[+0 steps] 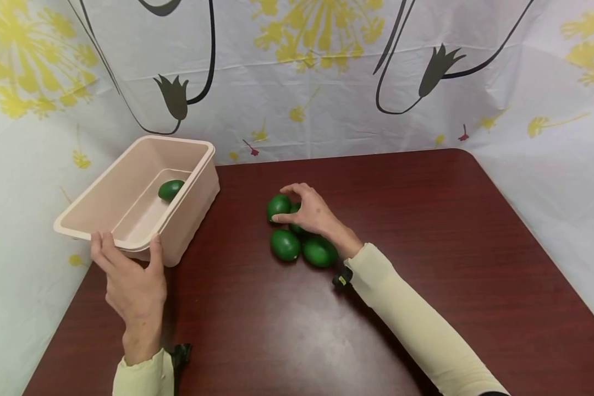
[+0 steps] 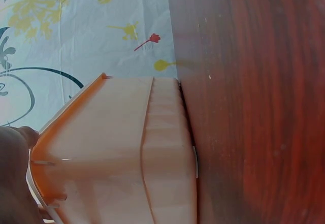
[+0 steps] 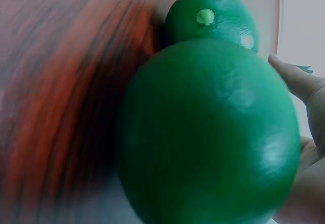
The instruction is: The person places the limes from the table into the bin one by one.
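Note:
At the left stands a pale pink plastic bin with one green lime inside. My left hand grips its near rim, fingers over the edge and thumb on the outer corner; the left wrist view shows the bin's outer wall close up. Near mid-table, my right hand curves its thumb and fingers around the far-left lime of a small cluster. Beneath that hand another lime is partly hidden. Two more limes, one left and one right, lie nearer me.
The dark red wooden table ends at the back against a white sheet printed with yellow and grey flowers. A large lime fills much of the right wrist view, with another behind it.

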A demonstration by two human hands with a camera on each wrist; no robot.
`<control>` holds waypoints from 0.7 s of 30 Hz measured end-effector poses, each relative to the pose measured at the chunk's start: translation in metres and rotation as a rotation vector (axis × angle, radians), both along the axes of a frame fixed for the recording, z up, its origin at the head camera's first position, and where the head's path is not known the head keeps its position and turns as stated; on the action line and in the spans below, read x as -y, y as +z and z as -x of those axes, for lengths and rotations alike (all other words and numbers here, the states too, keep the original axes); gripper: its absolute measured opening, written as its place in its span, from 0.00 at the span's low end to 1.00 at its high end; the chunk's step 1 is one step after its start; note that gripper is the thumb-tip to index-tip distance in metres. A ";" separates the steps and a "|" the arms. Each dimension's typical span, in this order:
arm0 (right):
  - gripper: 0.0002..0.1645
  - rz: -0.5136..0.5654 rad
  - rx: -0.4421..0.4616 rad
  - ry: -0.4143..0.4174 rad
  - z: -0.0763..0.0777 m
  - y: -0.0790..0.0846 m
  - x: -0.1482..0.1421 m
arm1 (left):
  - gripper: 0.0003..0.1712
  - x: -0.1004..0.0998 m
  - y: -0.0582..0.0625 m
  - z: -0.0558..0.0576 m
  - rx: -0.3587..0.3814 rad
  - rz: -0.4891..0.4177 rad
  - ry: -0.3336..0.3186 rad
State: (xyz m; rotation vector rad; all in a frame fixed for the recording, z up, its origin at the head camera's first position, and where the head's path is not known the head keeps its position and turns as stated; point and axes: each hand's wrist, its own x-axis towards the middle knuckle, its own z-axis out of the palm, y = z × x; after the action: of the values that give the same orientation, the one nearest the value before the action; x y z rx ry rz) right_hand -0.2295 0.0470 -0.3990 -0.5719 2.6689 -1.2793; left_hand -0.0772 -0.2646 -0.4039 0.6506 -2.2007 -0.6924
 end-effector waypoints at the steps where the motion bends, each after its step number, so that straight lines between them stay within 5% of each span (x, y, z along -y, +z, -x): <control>1: 0.44 -0.011 -0.002 0.004 0.000 -0.001 0.000 | 0.49 0.000 0.000 0.000 0.001 -0.001 0.001; 21: 0.47 -0.147 -0.056 0.044 0.011 -0.017 -0.001 | 0.49 0.000 0.000 0.000 0.012 0.005 0.004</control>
State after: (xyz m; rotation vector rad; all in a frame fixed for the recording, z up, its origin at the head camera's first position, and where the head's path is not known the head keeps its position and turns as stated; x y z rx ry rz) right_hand -0.2401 0.0478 -0.4163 -0.6509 2.7493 -1.0607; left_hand -0.0768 -0.2650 -0.4041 0.6586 -2.2110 -0.6818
